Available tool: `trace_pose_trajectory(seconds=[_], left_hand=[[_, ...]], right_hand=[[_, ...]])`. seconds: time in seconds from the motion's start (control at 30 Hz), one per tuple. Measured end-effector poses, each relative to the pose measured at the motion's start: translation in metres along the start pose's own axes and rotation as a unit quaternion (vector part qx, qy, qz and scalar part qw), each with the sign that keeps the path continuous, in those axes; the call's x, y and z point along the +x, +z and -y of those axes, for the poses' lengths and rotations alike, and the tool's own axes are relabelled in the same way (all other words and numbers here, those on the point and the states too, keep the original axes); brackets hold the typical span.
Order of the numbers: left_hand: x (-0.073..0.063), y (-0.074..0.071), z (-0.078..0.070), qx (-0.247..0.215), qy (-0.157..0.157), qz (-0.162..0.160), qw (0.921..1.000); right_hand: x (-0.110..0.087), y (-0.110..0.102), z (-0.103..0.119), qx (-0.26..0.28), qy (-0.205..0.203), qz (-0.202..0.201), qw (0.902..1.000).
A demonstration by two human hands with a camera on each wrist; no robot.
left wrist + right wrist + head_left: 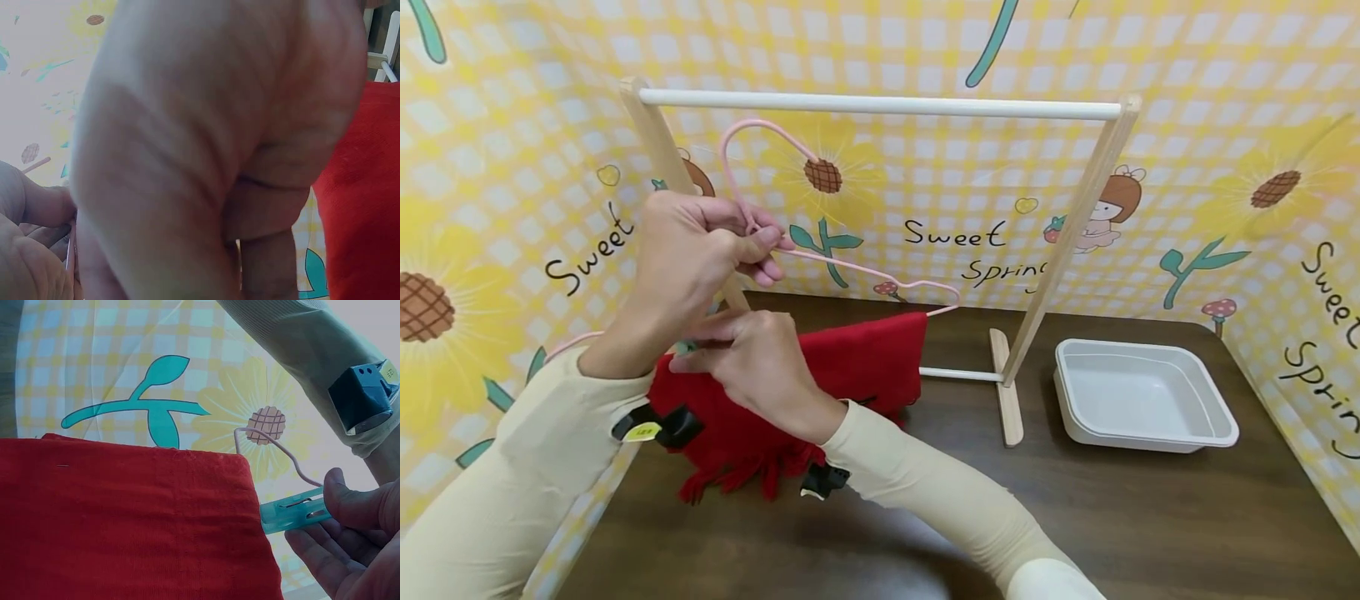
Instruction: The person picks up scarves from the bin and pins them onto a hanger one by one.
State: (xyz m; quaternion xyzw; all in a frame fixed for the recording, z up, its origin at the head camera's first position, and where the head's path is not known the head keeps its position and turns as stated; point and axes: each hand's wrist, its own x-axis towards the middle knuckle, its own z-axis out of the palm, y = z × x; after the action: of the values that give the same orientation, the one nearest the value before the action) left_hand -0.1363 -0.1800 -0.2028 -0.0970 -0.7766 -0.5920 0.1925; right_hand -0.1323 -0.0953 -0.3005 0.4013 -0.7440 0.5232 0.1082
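A pink wire hanger (850, 264) stands tilted before the wooden rack, its hook pointing up. My left hand (688, 250) pinches the hanger just below the hook. Over the hanger's lower part hangs a folded red scarf (865, 354) with a fringe along its bottom. At the scarf's left edge, my right hand (763, 367) holds a teal clothespin (294, 510) between thumb and fingers; its far end meets the cloth in the right wrist view. The left wrist view is mostly filled by my right hand (206, 137), with my left hand (31, 231) at the side.
The wooden rack (1063, 250) with a white top bar (880, 103) stands behind my hands. On its right, a white plastic tub (1142, 442) sits on the dark brown table (940, 533). Yellow checked cloth (880, 50) with printed flowers covers the walls.
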Motion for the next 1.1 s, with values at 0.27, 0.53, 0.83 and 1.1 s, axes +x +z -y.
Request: trace_pose_trajectory(seconds=[0.27, 0.53, 0.83, 1.1], left_hand=[[0.000, 0.008, -0.001, 0.014, -0.004, 0.009, 0.9998], [-0.002, 0.013, -0.002, 0.024, -0.020, 0.006, 0.9995], [-0.005, 0.013, 0.000, -0.003, -0.017, 0.014, 0.9998], [-0.007, 0.013, 0.001, -0.013, -0.016, 0.020, 0.9996]], right_hand=[[0.004, 0.003, -0.003, -0.020, 0.000, -0.013, 0.9997], [0.009, 0.010, -0.004, -0.008, 0.010, -0.019, 0.9997], [0.013, 0.016, -0.006, -0.100, 0.011, -0.010, 0.9949], [0.015, 0.017, -0.004, -0.156, 0.024, 0.022, 0.9873]])
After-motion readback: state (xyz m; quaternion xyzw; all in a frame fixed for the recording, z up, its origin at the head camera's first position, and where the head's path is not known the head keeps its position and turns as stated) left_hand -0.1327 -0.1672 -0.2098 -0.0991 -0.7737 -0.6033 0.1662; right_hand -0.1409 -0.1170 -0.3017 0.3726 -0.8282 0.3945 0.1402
